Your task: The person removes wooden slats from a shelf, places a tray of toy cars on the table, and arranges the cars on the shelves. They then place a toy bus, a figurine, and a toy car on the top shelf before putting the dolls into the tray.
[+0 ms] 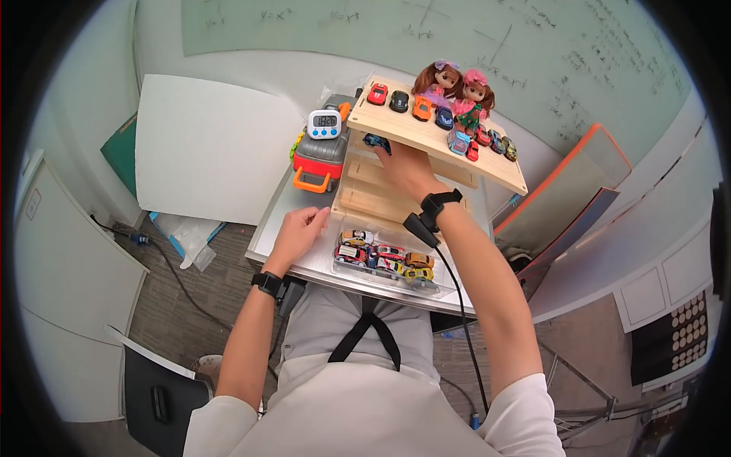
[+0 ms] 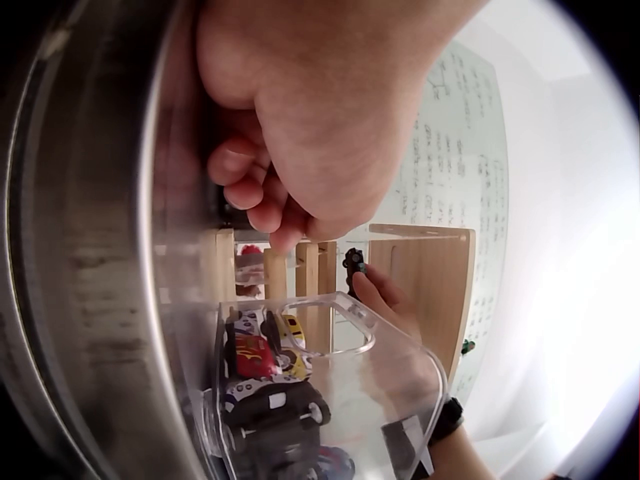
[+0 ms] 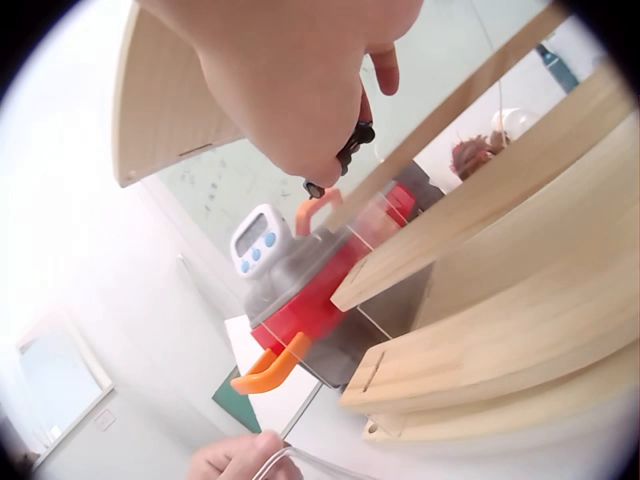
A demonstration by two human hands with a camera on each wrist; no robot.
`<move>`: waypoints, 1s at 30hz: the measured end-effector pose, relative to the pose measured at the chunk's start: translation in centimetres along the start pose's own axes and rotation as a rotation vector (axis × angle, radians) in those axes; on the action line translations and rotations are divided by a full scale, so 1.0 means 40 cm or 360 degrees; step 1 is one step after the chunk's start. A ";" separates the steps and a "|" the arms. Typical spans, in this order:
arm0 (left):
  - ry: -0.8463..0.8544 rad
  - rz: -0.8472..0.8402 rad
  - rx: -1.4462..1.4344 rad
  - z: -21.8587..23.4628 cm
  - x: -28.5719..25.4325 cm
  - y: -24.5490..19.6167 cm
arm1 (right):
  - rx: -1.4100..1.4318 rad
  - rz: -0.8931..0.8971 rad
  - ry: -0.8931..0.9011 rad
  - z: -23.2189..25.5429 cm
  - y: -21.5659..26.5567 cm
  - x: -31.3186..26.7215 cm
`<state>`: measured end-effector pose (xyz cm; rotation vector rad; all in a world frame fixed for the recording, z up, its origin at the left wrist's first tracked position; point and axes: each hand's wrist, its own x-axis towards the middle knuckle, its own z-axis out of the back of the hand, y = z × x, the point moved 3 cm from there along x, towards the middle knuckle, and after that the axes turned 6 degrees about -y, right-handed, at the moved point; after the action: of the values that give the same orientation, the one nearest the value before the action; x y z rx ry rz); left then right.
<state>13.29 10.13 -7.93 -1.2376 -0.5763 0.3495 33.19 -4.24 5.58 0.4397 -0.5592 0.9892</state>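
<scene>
My right hand (image 1: pixel 411 169) reaches in under the top board of a wooden tiered rack (image 1: pixel 362 202) and pinches a dark toy car (image 1: pixel 377 142). Both wrist views also show this car (image 2: pixel 354 262), its wheels partly covered by the fingers in the right wrist view. My left hand (image 1: pixel 298 233) rests at the table's front left, fingers loosely curled around nothing. Beside it stands a clear plastic box (image 2: pixel 405 350) with several toy cars (image 1: pixel 388 251) inside.
Toy cars (image 1: pixel 422 108) and two dolls (image 1: pixel 472 95) stand on the rack's top board. Left of the rack, a white timer (image 1: pixel 324 124) sits on a grey and red case (image 1: pixel 318 156) with an orange handle. A black cable (image 1: pixel 461 305) hangs from my right wrist.
</scene>
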 end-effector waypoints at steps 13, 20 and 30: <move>0.0013 0.0060 0.0016 -0.004 0.002 0.000 | 0.0278 0.0370 0.0679 0.245 0.022 -0.204; 0.0017 0.0067 0.0026 -0.003 -0.002 -0.007 | 0.0340 0.0311 0.0948 0.227 0.020 -0.254; 0.0026 0.0044 -0.0019 -0.003 0.007 0.006 | 0.0315 0.0536 0.0916 0.209 0.067 -0.266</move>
<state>13.57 10.27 -8.11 -1.2598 -0.5484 0.3592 24.30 -14.77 5.72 0.2172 -0.0098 1.4342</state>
